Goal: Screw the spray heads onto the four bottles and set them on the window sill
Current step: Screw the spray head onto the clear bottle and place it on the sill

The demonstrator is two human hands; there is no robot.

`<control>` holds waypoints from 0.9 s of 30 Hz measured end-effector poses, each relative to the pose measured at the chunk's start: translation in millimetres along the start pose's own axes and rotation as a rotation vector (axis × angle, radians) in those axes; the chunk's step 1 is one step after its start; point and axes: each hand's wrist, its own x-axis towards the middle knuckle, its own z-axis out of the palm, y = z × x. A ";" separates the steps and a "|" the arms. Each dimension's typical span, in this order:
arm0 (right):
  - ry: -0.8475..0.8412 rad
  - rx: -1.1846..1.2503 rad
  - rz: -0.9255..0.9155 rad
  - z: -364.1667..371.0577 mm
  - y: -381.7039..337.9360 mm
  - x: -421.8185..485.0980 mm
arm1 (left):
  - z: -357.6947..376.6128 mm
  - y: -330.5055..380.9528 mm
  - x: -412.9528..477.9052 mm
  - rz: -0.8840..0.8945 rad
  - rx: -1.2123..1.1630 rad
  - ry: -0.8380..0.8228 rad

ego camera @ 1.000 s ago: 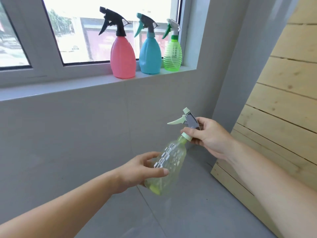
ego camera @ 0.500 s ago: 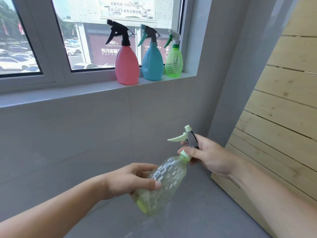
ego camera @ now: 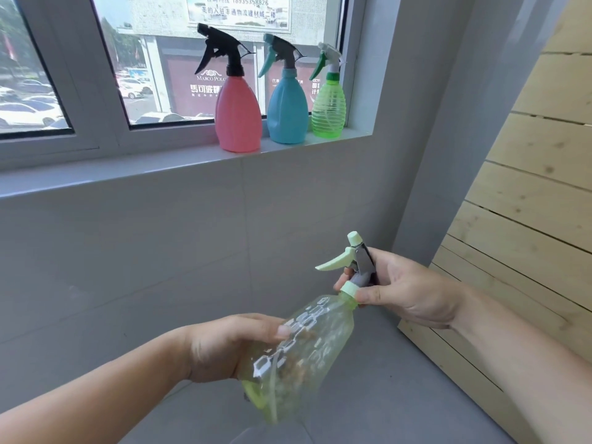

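A clear pale-green bottle (ego camera: pixel 301 350) is tilted in front of me, its neck pointing up and right. My left hand (ego camera: pixel 230 346) wraps around its lower body. My right hand (ego camera: pixel 400 290) grips the grey and mint spray head (ego camera: pixel 350 262) at the collar on the bottle's neck. On the window sill (ego camera: pixel 128 174) stand three bottles with spray heads on: a pink bottle (ego camera: pixel 237 115) with a black head, a blue bottle (ego camera: pixel 287 113) with a teal head, and a ribbed green bottle (ego camera: pixel 328 110) with a white and green head.
A grey tiled wall (ego camera: pixel 160 257) runs below the sill. Pale wooden planks (ego camera: pixel 525 200) lean at the right. The grey floor (ego camera: pixel 384 395) lies beneath my hands. The sill stretches bare to the left of the pink bottle.
Both hands and the clear bottle have sunk lower in view while the window and sill bottles slid down and right. My right hand's fingers have shifted around the spray head's collar.
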 end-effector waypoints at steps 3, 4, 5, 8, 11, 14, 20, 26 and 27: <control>0.023 0.039 -0.031 0.8 -0.2 2.7 | 0.0 -3.4 2.1 0.014 -0.071 0.025; 0.043 0.078 -0.046 1.0 -0.8 3.5 | 1.5 -3.1 2.3 0.024 -0.090 0.032; 0.059 0.114 -0.062 1.0 -1.7 4.2 | 2.9 -2.2 2.4 0.033 -0.106 0.026; 0.057 0.137 -0.089 -0.3 -5.2 3.1 | 4.6 0.3 3.5 0.059 -0.176 0.004; 0.059 0.148 -0.102 -0.9 -8.6 -0.2 | 1.1 -3.0 5.3 0.050 -0.302 0.004; 0.085 0.135 -0.102 -0.7 -8.4 -0.4 | 2.9 -4.4 6.7 0.053 -0.307 -0.007; 0.312 -0.172 0.013 11.9 0.9 10.6 | 10.4 1.7 11.3 0.077 -0.052 0.115; 0.332 -0.018 0.003 10.4 -4.6 12.5 | 8.0 4.0 12.6 0.118 0.019 0.198; 0.336 -0.064 0.007 9.9 -3.9 12.3 | 9.1 3.5 13.0 0.125 0.036 0.207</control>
